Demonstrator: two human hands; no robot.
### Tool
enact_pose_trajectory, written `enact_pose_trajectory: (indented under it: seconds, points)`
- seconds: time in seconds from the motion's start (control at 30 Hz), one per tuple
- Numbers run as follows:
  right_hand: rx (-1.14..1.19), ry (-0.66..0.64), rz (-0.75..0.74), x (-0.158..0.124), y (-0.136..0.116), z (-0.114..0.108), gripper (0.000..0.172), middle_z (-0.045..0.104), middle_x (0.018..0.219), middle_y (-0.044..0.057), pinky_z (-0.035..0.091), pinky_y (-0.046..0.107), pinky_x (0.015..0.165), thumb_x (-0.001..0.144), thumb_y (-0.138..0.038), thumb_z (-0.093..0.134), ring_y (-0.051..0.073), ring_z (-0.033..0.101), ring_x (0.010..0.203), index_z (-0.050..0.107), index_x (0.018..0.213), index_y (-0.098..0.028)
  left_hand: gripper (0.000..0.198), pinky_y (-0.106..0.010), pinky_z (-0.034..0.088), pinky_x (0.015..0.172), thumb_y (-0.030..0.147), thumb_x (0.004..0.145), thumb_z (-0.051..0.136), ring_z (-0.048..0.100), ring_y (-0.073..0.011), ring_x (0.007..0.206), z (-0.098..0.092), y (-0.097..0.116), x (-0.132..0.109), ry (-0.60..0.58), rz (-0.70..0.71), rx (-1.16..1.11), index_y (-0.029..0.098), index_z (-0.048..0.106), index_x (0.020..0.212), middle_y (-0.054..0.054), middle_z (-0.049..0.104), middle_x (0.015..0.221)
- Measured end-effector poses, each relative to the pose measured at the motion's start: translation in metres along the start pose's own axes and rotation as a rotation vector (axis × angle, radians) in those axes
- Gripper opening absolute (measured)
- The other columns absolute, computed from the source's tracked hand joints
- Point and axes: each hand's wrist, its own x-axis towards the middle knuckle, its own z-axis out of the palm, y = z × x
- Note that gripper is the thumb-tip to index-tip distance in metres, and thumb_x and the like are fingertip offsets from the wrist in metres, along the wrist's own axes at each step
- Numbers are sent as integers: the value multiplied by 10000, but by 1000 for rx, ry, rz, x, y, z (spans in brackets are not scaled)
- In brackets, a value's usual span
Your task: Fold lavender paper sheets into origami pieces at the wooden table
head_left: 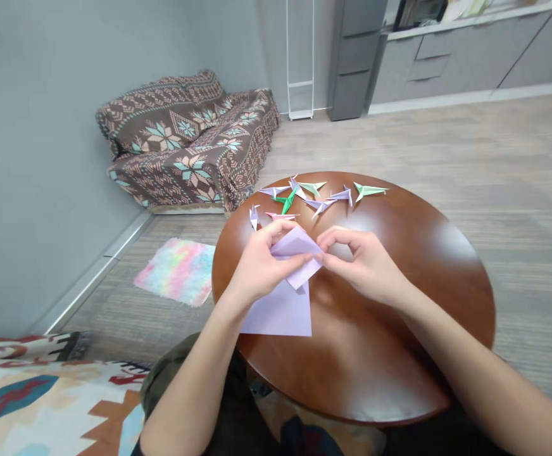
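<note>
Between my two hands is a partly folded piece of lilac origami paper (297,242), raised over the table. My left hand (267,259) grips its left side, with the thumb laid across the front and the fingers behind. At the paper's right corner, my right hand (362,258) pinches the edge between thumb and fingertips. Below them a flat lilac paper sheet (283,310) lies near the table's front left edge, partly covered by my left hand and the folded piece. Just beyond my hands are several folded paper figures, among them a green one (286,201) and a pink one (280,216).
The round brown wooden table (399,354) stands before my knees. More folded figures, such as a light green one (369,190), lie along its far edge. Past it are a sofa with a patterned cover (195,139), a fluffy pastel mat (178,271) and grey cabinets (461,60).
</note>
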Motion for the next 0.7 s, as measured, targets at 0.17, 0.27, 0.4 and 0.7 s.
enact_pose_trajectory:
  seconds: [0.17, 0.27, 0.4, 0.7]
  points:
    - [-1, -48, -24, 1, 0, 2, 91, 730, 911, 29, 479, 328, 858, 894, -191, 682, 205, 673, 882, 689, 805, -204, 281, -234, 485, 597, 212, 744, 808, 628, -145, 685, 0, 0, -1, -46, -52, -19, 188, 640, 968, -2, 680, 818]
    - [4, -78, -17, 1, -2, 3, 90, 735, 911, 35, 477, 329, 851, 904, -205, 681, 206, 676, 878, 710, 820, -198, 274, -226, 481, 592, 192, 740, 802, 618, -135, 675, -2, 2, -2, -74, -60, -23, 182, 636, 959, 4, 672, 802]
    - [33, -96, 18, 1, -1, 3, 92, 737, 907, 26, 474, 329, 856, 902, -206, 674, 204, 671, 876, 696, 813, -198, 281, -227, 494, 605, 168, 735, 792, 650, -144, 705, -7, 1, -1, -102, -75, -26, 176, 642, 974, -7, 691, 830]
    - [87, -87, 124, 2, 11, 1, 77, 737, 886, 5, 454, 328, 866, 863, -168, 663, 208, 656, 884, 681, 795, -198, 264, -246, 523, 641, 266, 779, 835, 710, -172, 733, -20, -10, -2, -68, -84, -50, 173, 677, 968, -40, 770, 830]
